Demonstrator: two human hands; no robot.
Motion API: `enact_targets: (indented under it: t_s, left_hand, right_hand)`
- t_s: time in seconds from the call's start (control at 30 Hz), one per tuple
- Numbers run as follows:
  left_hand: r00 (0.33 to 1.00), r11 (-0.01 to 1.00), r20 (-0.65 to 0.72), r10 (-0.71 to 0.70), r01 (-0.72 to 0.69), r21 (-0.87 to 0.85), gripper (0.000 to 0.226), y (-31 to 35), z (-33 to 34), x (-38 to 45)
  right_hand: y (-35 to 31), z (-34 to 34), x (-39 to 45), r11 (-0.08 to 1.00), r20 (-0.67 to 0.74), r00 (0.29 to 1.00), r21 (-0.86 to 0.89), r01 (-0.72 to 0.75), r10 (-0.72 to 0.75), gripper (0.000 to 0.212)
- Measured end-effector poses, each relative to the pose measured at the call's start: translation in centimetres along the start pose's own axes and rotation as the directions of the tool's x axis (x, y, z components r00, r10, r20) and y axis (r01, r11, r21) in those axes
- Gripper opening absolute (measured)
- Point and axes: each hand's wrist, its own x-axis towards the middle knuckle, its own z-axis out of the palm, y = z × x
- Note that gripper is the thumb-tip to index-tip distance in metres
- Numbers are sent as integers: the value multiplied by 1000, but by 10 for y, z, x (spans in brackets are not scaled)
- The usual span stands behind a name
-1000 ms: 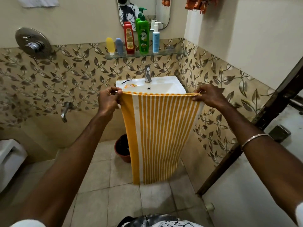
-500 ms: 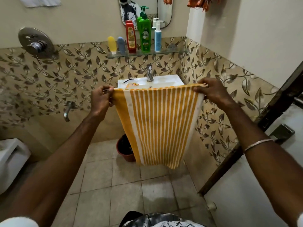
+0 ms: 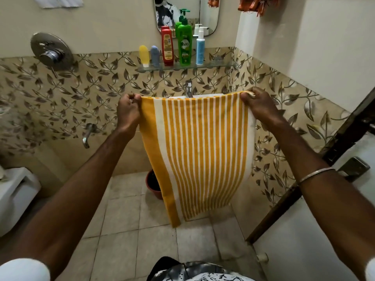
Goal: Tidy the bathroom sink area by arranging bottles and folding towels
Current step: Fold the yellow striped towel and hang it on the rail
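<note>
A yellow and white striped towel (image 3: 200, 151) hangs spread out in front of me, stretched between both hands. My left hand (image 3: 127, 112) pinches its top left corner and my right hand (image 3: 257, 106) pinches its top right corner. The towel hides nearly all of the white sink behind it; only the tap (image 3: 188, 88) shows above its top edge. On the glass shelf (image 3: 215, 64) stand a small yellow bottle (image 3: 144, 55), a small blue-grey bottle (image 3: 155, 56), a red bottle (image 3: 167, 47), a green pump bottle (image 3: 184, 43) and a light blue pump bottle (image 3: 200, 46).
A mirror (image 3: 205, 13) hangs above the shelf. A shower control (image 3: 50, 50) and a spout (image 3: 87, 134) sit on the left tiled wall. A brown bucket (image 3: 152, 182) stands on the floor under the sink, a white toilet (image 3: 16, 191) at left, a door (image 3: 316, 230) at right.
Both hands have lifted the towel higher, so its top edge now covers the sink basin and its lower end hangs well above the floor tiles.
</note>
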Motion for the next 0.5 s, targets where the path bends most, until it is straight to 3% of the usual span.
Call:
enact_targets:
  t_s: [0.13, 0.5]
  left_hand:
    - [1000, 1000, 1, 9, -9, 28, 24, 1, -3, -2]
    - [996, 996, -3, -93, 93, -8, 23, 5, 0, 2]
  right_hand:
    - [-1, 0, -3, 1000, 24, 999, 3, -30, 30, 15]
    - [-4, 2, -3, 997, -13, 1000, -73, -25, 24, 25]
